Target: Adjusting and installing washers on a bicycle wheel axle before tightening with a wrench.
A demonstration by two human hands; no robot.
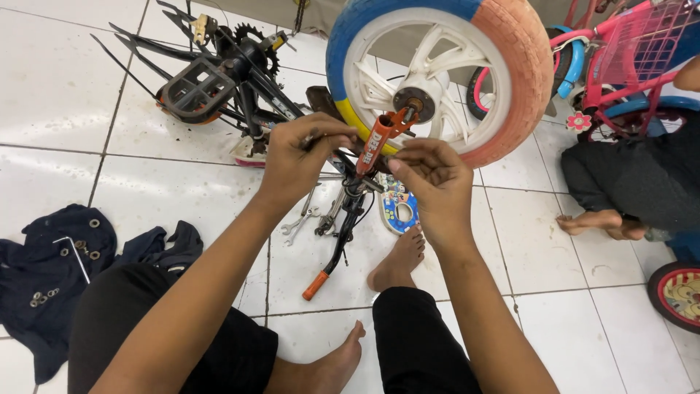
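A: Where is the fork [378, 140] seen?
B: At frame centre, just below the wheel [437, 73]. It is orange, its top end set at the hub [417, 102], its lower end hidden between the two hands.

A: Left hand [299, 157]?
B: Closed at the fork's 9 o'clock. Fingers are curled over something small and dark at the fingertips; what is pinched cannot be told. The fork is touched or nearly so.

A: Right hand [432, 182]?
B: At the fork's 4 o'clock, fingers bent inward, thumb and forefinger brought together by the fork's lower end. Whether anything is gripped cannot be told.

A: Wheel details?
B: White plastic spokes, tyre blue and yellow on the left part, faded pink on the right. It is stood upright at 12 o'clock from the hands.

A: Below the hands?
B: A black handlebar stem with an orange grip [316, 285] is laid on the tiles at 6 o'clock. Spanners [300, 219] are laid just beside it at 7 o'clock. A patterned plate [397, 208] is seen at 5 o'clock, by the person's bare foot [397, 261].

A: Further out?
B: A black frame with a pedal [197, 89] and chainring is laid at 10 o'clock. A dark cloth [44, 281] with washers and a hex key [73, 255] is spread at 8 o'clock. A pink bike [620, 58] is stood at 2 o'clock, and another person's leg [627, 182] is seen at 3 o'clock.
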